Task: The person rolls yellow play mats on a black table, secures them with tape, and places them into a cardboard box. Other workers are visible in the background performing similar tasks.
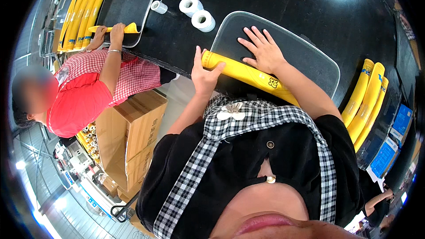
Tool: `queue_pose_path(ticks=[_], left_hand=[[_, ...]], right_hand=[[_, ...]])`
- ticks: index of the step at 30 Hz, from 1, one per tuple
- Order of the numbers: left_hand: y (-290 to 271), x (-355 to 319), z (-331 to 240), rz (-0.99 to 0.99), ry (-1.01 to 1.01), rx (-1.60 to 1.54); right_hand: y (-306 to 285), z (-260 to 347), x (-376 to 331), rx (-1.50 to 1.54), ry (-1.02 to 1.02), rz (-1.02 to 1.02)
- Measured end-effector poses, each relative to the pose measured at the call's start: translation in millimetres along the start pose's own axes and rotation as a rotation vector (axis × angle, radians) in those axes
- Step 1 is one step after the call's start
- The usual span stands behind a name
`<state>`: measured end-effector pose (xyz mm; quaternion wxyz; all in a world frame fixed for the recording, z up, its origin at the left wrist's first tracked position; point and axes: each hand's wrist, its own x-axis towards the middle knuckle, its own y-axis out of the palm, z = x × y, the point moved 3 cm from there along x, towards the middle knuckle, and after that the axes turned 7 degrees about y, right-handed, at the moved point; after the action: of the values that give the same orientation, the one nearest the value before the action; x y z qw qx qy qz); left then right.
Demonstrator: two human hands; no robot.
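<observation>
Two hands busy: left hand (204, 76) wrapped round yellow tube (248, 74), right hand (264, 52) spread flat on grey mat (305, 59) (tube could roll off tabletop (283, 0)).

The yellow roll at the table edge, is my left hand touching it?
Touching. The head view shows the left hand wrapped around the near end of the yellow roll, thumb over its top, while the right hand lies flat on the dark mat.
</observation>
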<state>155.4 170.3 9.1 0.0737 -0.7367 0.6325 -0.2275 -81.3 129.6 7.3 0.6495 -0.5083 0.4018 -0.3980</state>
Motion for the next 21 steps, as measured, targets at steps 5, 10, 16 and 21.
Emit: queue_pose_path(ticks=[5, 10, 16, 21], left_hand=[[1.2, -7.2, -0.7, 0.073, 0.043, 0.139], [14.1, 4.6, -2.0, 0.062, 0.269, 0.372], [22.5, 30.0, 0.7, 0.07, 0.25, 0.631], [45.7, 35.0, -21.7, -0.023, 0.596, 0.778]], right_hand=[[2.4, 1.0, -1.7, -0.011, -0.023, 0.016], [2.3, -9.6, -3.0, 0.094, -0.065, -0.028], [-58.3, -22.0, -97.0, 0.449, 0.102, -0.264], [-36.8, -23.0, -193.4, 0.197, 0.396, -0.385]])
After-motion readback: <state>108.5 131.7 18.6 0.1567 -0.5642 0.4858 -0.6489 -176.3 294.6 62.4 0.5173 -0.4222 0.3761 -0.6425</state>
